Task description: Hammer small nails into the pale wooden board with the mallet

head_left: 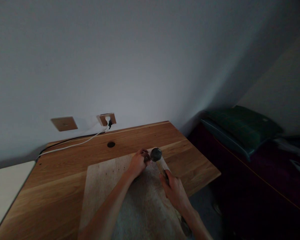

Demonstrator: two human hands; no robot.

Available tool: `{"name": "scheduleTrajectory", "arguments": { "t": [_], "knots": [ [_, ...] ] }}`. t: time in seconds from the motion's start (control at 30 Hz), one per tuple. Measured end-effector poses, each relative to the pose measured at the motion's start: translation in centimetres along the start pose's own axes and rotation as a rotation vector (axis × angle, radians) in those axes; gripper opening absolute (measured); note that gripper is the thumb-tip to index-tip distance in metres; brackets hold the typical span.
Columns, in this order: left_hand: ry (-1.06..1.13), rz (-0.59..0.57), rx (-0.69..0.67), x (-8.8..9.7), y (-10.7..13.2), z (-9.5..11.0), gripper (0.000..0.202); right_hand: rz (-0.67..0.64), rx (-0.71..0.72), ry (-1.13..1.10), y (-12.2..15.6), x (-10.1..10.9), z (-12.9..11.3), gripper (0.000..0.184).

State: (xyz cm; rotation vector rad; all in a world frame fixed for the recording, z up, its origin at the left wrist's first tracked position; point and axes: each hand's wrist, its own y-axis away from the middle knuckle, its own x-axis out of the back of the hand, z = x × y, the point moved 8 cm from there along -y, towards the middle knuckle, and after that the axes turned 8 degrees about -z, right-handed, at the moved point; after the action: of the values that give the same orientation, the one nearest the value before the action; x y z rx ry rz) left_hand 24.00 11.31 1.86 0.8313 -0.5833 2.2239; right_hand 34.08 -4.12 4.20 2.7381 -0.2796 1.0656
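My right hand (pixel 173 188) is wrapped round the light handle of a hammer (pixel 156 154), whose dark round head is raised toward the camera above the board. Just left of that head, my left hand (pixel 139 162) has its fingers bent and drawn together near the board's far edge. Whatever those fingers pinch, if anything, is too small to make out. Both forearms reach over a pale wooden board (pixel 100 190) lying on the table. A row of several small dark dots, nails or holes, runs along the board left of my left hand.
The wooden table (pixel 190 163) stands against the wall and has a round dark hole (pixel 111 144). A white plug (pixel 107 119) sits in the socket, its cable (pixel 77 145) trailing left. A white surface (pixel 10 183) adjoins at left. Right of the table lies a dark green cushion (pixel 245 128).
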Motion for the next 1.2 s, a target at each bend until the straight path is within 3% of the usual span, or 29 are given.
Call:
{"name": "scheduleTrajectory", "arguments": {
  "t": [0.23, 0.43, 1.2],
  "knots": [
    [-0.003, -0.020, -0.042, -0.06, -0.10, 0.21, 0.020, 0.012, -0.002, -0.008, 0.18, 0.20, -0.06, 0.030],
    [0.020, -0.010, 0.032, 0.12, -0.04, -0.02, 0.020, -0.019, -0.027, -0.002, 0.06, 0.04, 0.21, 0.029],
    [0.017, -0.023, -0.031, 0.05, -0.04, 0.17, 0.023, -0.029, -0.013, -0.010, 0.24, 0.10, -0.22, 0.031]
  ]
}}
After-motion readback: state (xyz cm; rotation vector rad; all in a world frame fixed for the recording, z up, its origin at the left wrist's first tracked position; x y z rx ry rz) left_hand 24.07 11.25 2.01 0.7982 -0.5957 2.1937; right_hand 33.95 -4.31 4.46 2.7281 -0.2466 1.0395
